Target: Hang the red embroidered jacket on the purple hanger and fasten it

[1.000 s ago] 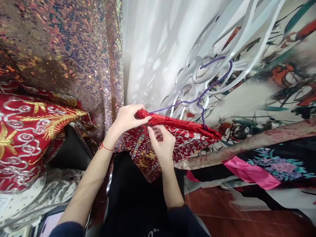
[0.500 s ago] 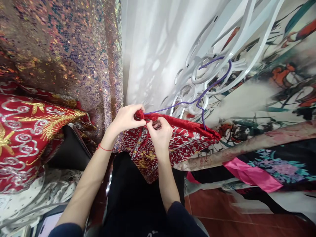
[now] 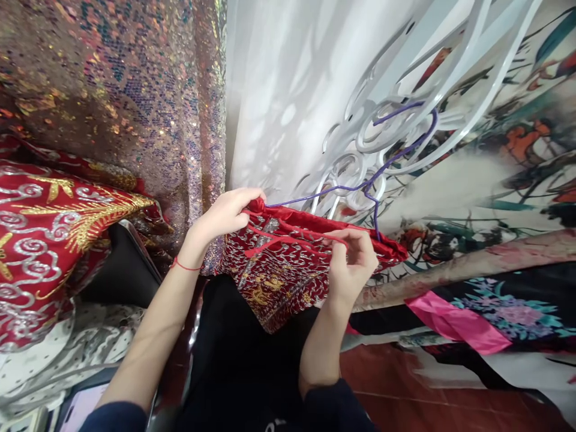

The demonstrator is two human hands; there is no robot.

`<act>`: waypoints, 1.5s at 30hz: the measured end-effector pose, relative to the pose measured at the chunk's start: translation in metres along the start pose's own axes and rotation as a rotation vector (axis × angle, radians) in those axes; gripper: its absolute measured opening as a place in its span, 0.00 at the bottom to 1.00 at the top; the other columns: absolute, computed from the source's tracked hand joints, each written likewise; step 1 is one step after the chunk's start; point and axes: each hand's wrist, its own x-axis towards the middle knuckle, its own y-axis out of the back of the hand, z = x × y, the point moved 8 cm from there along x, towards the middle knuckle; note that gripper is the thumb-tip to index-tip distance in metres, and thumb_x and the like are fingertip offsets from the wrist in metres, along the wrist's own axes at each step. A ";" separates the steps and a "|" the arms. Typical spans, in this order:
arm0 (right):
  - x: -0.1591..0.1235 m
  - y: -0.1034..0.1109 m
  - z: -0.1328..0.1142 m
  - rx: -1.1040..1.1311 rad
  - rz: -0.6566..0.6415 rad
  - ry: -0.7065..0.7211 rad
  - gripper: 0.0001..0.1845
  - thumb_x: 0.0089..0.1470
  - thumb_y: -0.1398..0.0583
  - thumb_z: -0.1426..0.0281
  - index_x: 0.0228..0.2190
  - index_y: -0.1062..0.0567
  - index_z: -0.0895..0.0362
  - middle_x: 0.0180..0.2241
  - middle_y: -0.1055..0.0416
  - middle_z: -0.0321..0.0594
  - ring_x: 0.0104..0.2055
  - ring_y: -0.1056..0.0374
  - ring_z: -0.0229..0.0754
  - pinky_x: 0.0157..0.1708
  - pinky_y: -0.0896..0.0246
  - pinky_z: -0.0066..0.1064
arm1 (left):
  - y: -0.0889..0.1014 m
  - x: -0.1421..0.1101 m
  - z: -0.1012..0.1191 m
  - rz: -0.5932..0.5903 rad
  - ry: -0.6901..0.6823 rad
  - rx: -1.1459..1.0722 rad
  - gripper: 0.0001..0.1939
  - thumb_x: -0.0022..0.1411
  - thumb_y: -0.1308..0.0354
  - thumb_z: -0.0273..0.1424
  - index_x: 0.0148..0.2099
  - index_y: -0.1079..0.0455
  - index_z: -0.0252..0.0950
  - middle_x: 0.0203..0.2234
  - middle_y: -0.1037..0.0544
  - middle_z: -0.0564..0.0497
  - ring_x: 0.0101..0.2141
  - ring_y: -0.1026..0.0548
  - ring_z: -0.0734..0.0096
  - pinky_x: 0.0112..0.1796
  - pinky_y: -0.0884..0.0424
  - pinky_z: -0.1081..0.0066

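A red garment [image 3: 279, 270] with silver and gold embroidery hangs on a purple wire hanger [image 3: 373, 180], whose hook sits in a white scrolled metal grille [image 3: 405, 102]. My left hand [image 3: 225, 213] is closed on the garment's red top edge at its left end. My right hand [image 3: 353, 264] is further right, fingers pinched on thin red ties [image 3: 292, 240] stretched taut across the front of the garment from the left end.
A sequined iridescent fabric [image 3: 126, 90] hangs at the left, beside a white curtain [image 3: 288, 78]. Another red embroidered garment [image 3: 49, 234] lies at the far left. Floral printed cloth [image 3: 495, 180] and a pink satin piece [image 3: 454, 321] lie to the right over a red tiled floor [image 3: 405, 384].
My right hand has moved right, away from the left hand, pulling the red ties out taut across the garment. The left hand has kept its hold on the left end.
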 end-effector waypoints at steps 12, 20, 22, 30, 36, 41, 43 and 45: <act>0.000 0.040 -0.007 0.170 0.360 0.065 0.06 0.56 0.43 0.69 0.27 0.30 0.54 0.16 0.48 0.24 0.16 0.52 0.30 0.18 0.56 0.25 | 0.000 -0.001 0.001 0.025 -0.023 0.014 0.19 0.43 0.56 0.19 0.37 0.34 0.39 0.31 0.26 0.50 0.35 0.28 0.63 0.38 0.36 0.66; -0.017 -0.042 0.007 -0.077 -0.349 -0.090 0.12 0.60 0.41 0.62 0.30 0.25 0.56 0.20 0.34 0.29 0.21 0.39 0.33 0.25 0.42 0.26 | 0.001 -0.002 0.006 0.054 0.039 0.018 0.10 0.51 0.49 0.26 0.37 0.33 0.38 0.30 0.26 0.52 0.30 0.31 0.68 0.35 0.37 0.69; -0.026 -0.065 0.009 -0.092 -0.428 -0.097 0.12 0.59 0.42 0.62 0.30 0.25 0.56 0.22 0.31 0.31 0.23 0.37 0.33 0.26 0.40 0.25 | 0.001 -0.004 0.009 0.058 0.036 0.035 0.07 0.55 0.44 0.31 0.38 0.32 0.38 0.30 0.25 0.53 0.31 0.31 0.69 0.36 0.36 0.70; -0.041 -0.096 0.013 -0.220 -0.361 -0.168 0.09 0.57 0.41 0.64 0.27 0.30 0.53 0.22 0.28 0.32 0.22 0.35 0.36 0.30 0.38 0.28 | 0.000 -0.006 0.014 0.148 0.157 0.141 0.18 0.58 0.37 0.48 0.32 0.32 0.38 0.27 0.25 0.53 0.30 0.30 0.69 0.32 0.41 0.70; -0.044 -0.097 0.003 -0.318 -0.256 -0.194 0.08 0.58 0.40 0.63 0.30 0.26 0.53 0.28 0.22 0.35 0.25 0.30 0.39 0.35 0.37 0.30 | -0.001 -0.003 0.015 0.188 0.242 0.227 0.25 0.64 0.44 0.52 0.24 0.36 0.38 0.21 0.29 0.52 0.24 0.34 0.70 0.28 0.47 0.69; -0.045 -0.099 -0.003 -0.341 -0.227 -0.163 0.07 0.59 0.40 0.64 0.34 0.24 0.54 0.29 0.21 0.35 0.25 0.30 0.38 0.33 0.39 0.29 | -0.001 -0.002 0.016 0.190 0.251 0.224 0.30 0.67 0.51 0.55 0.22 0.41 0.38 0.18 0.33 0.53 0.22 0.40 0.71 0.27 0.51 0.68; -0.046 -0.099 -0.004 -0.359 -0.225 -0.152 0.07 0.60 0.40 0.64 0.34 0.24 0.54 0.28 0.22 0.34 0.25 0.30 0.38 0.32 0.40 0.29 | -0.001 -0.002 0.017 0.198 0.250 0.210 0.31 0.67 0.51 0.56 0.21 0.43 0.37 0.17 0.35 0.53 0.22 0.43 0.72 0.27 0.52 0.68; -0.047 -0.098 -0.004 -0.377 -0.211 -0.147 0.07 0.59 0.39 0.64 0.34 0.24 0.55 0.27 0.22 0.33 0.25 0.29 0.37 0.32 0.40 0.28 | -0.001 -0.002 0.018 0.200 0.253 0.198 0.32 0.67 0.52 0.57 0.21 0.44 0.37 0.17 0.36 0.53 0.21 0.45 0.74 0.27 0.52 0.68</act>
